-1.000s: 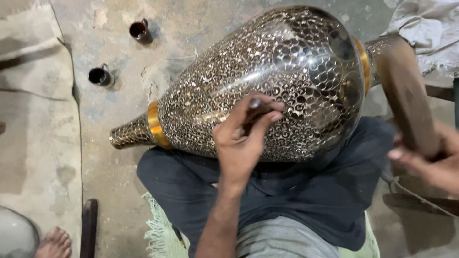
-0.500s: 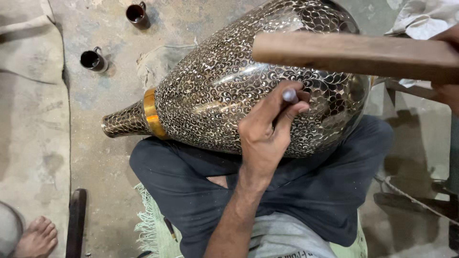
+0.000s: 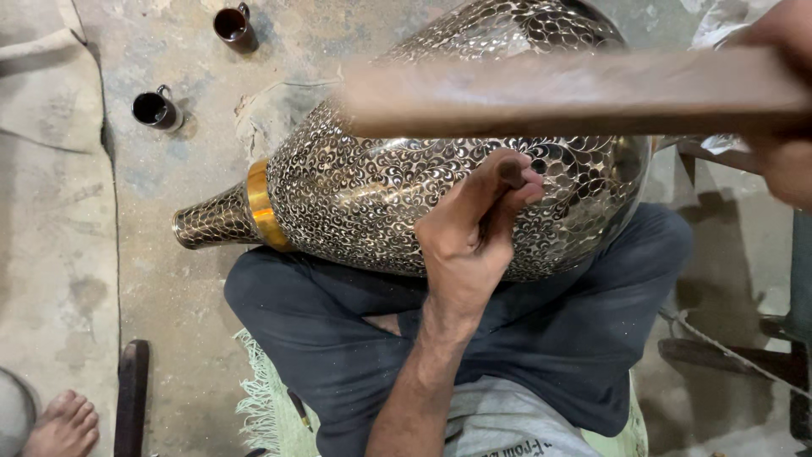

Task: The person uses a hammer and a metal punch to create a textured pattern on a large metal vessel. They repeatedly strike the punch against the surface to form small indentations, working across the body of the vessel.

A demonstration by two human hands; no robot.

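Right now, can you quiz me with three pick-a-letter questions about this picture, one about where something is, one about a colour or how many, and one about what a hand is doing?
1. Where does the big patterned vase lie?
A. across the person's lap
B. on a shelf
C. in a box

2. How many small dark cups stand on the floor?
A. none
B. two
C. five

3. What is the left hand doing?
A. lying flat and open on the floor
B. gripping a small tool against the vase
C. holding a cup

Answers:
1 A, it lies on its side over the crossed legs.
2 B, two stand at upper left.
3 B, the fingers close round the tool.
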